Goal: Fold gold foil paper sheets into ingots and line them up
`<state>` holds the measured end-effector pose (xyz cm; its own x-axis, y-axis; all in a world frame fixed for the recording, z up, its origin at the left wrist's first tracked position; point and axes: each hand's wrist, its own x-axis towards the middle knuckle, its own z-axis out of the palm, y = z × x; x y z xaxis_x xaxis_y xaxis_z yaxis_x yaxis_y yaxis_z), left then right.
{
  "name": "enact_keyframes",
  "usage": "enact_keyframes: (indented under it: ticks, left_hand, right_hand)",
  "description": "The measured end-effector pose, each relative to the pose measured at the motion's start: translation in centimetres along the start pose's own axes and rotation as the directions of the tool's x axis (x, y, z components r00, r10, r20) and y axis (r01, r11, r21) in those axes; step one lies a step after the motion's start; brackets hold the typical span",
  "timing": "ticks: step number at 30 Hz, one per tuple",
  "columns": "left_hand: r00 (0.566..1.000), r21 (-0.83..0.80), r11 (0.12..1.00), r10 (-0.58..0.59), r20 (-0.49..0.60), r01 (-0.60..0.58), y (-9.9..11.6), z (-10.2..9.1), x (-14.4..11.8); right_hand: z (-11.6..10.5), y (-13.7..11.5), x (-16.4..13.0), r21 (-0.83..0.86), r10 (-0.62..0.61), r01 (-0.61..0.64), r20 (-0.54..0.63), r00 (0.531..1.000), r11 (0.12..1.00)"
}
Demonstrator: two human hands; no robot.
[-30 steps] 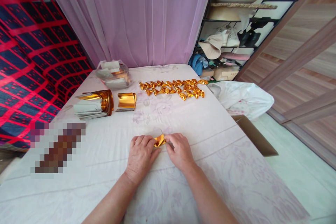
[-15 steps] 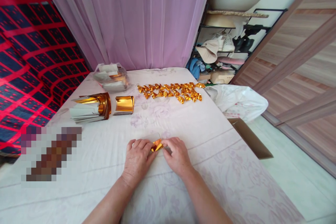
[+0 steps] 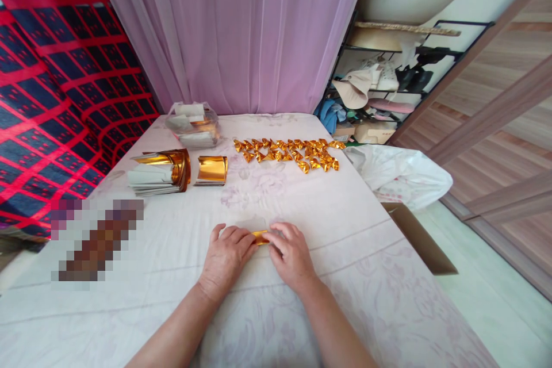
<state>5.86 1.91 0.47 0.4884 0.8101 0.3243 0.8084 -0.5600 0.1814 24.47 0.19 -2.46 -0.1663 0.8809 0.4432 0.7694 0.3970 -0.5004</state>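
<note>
A sheet of gold foil paper (image 3: 260,237) lies on the cloth between my two hands, its gold part showing as a narrow folded strip and its pale part behind. My left hand (image 3: 228,254) presses on the strip's left end, with the fingers close together. At the right end, the thumb and fingers of my right hand (image 3: 293,254) are closed on the paper. My fingers hide both ends of the strip. Farther back lie rows of folded gold foil pieces (image 3: 282,150). Left of them is a small stack of gold foil sheets (image 3: 211,171).
A larger fanned stack of foil paper (image 3: 159,175) and a clear plastic bag of paper (image 3: 193,125) are at the back left. A white plastic bag (image 3: 401,175) and an open cardboard box (image 3: 420,238) stand off the table's right edge. A blurred patch covers the left side.
The foil between my hands has gone from a raised, angled fold to a flatter, narrow strip. My hands stay in nearly the same place. The whole view has shifted slightly.
</note>
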Motion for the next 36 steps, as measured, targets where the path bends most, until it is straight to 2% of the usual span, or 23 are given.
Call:
enact_keyframes:
  ticks: [5, 13, 17, 26, 32, 36]
  left_hand:
    - [0.999, -0.01, 0.999, 0.045, -0.007, -0.045, -0.7, 0.1, -0.3]
    - [0.998, -0.069, 0.997, 0.041, 0.045, -0.038, -1.3, -0.2, -2.3]
    - [0.997, -0.084, 0.996, 0.027, 0.073, -0.021, -1.3, -0.5, -2.9]
    - [0.993, -0.041, 0.996, 0.085, 0.078, -0.082, -1.3, -0.5, -3.3]
    - [0.989, -0.008, 0.995, 0.1, 0.113, -0.1, -1.1, 0.0, -4.4]
    - [0.987, -0.034, 0.995, 0.101, 0.125, -0.098, -1.2, 0.1, -4.6]
  right_hand:
    - [-0.2, -0.4, 0.1, -0.069, -0.056, 0.061, 0.059, 0.997, 0.996]
    - [-0.5, -1.8, 0.0, -0.014, -0.174, 0.179, 0.169, 0.97, 0.984]
    - [-0.4, -2.1, -0.2, -0.008, -0.184, 0.19, 0.218, 0.958, 0.982]
    - [-0.7, -1.6, -0.4, 0.027, -0.159, 0.157, 0.234, 0.959, 0.987]
    - [-0.4, -1.4, -0.4, 0.045, -0.16, 0.155, 0.167, 0.973, 0.987]
    - [-0.5, -1.6, -0.3, 0.012, -0.111, 0.11, 0.136, 0.984, 0.994]
